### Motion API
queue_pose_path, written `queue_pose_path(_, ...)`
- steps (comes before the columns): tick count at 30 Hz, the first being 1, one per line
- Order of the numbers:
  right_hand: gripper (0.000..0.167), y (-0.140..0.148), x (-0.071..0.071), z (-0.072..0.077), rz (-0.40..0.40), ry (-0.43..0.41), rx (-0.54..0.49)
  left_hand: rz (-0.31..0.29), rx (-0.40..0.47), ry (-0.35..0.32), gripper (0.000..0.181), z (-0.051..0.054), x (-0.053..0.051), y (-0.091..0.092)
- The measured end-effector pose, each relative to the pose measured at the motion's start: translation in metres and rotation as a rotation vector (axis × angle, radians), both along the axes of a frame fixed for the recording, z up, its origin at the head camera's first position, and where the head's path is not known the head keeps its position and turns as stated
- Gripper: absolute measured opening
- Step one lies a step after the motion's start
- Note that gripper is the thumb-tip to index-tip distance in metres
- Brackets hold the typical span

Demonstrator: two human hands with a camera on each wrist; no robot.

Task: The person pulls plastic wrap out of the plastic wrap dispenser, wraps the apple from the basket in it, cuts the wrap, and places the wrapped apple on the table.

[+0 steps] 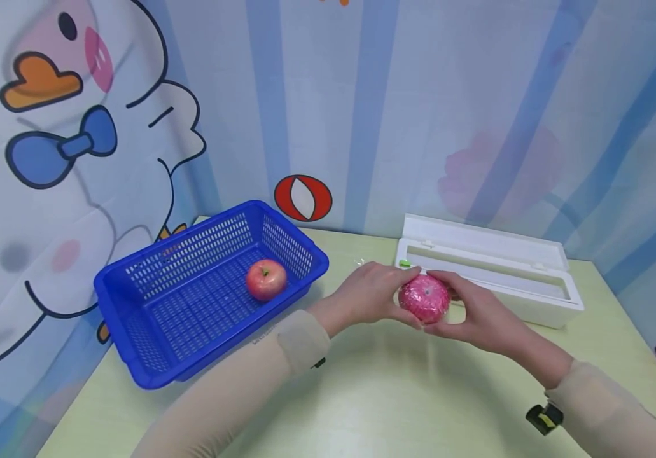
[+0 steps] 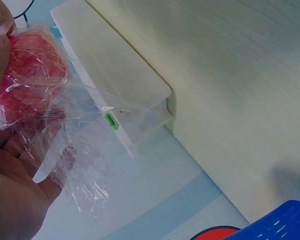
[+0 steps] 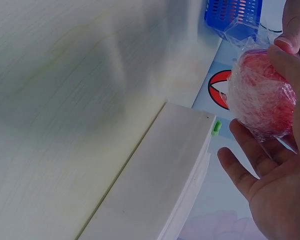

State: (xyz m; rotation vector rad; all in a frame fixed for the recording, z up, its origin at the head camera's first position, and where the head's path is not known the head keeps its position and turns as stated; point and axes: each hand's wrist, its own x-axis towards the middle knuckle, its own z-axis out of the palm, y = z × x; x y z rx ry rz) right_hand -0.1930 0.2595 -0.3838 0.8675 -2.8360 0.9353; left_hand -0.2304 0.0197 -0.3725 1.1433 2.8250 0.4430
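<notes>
In a narrow two-handed grip: one film-wrapped fruit, apple-like, pinkish red, pressed between curled fingers of left hand and right hand. With thumbs almost meeting on the near side, forefingers on the far side. Held above the pale worktop, just in front of a white cling-film dispenser. In left wrist view, a loose film tail trailing off the fruit and passing before the dispenser's end; cannot tell about contact there.

For writing: small grey marks by the near side of the blue plastic basket, possibly lettering, too faint to read.

On the dispenser, near the back edge: lid raised, long slot along the top, green slide cutter at the left end, near the left forefinger in head view. Over to the left: basket with perforated walls, set at a slant, and inside, toward its right end, one red apple, stem upward. Behind: blue-striped backdrop with a printed cartoon bird, blue bow tie, and red-and-white ball.

In the way, from head view: hands and fruit over part of the dispenser's front; left sleeve across the worktop. By the right cuff: black wrist fitting, yellow-marked.
</notes>
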Motion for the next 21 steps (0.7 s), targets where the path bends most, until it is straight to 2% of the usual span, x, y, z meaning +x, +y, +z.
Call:
queue_pose_path(6,0.080,-0.001,-0.002,-0.004,0.016,0.062,-0.014,0.016,0.006,-0.023,0.101,0.002,0.000,-0.001)
queue_pose_path(11,0.080,0.000,-0.004,-0.007,0.007,0.115,-0.012,0.044,0.065,-0.032,0.105,0.002,0.005,-0.008)
queue_pose_path(13,0.081,0.002,-0.004,-0.008,-0.014,0.136,-0.007,0.054,0.088,0.010,0.103,0.003,0.010,-0.012)
queue_pose_path(15,0.082,0.003,-0.005,-0.008,-0.036,0.155,-0.001,0.052,0.076,0.090,0.096,0.002,0.017,-0.013)
queue_pose_path(18,0.082,0.005,-0.005,-0.007,-0.058,0.171,0.005,0.051,-0.017,0.228,0.083,-0.003,0.029,-0.011)
queue_pose_path(21,0.082,0.005,-0.006,-0.007,-0.065,0.188,0.003,0.075,-0.122,0.297,0.078,-0.010,0.038,-0.005)
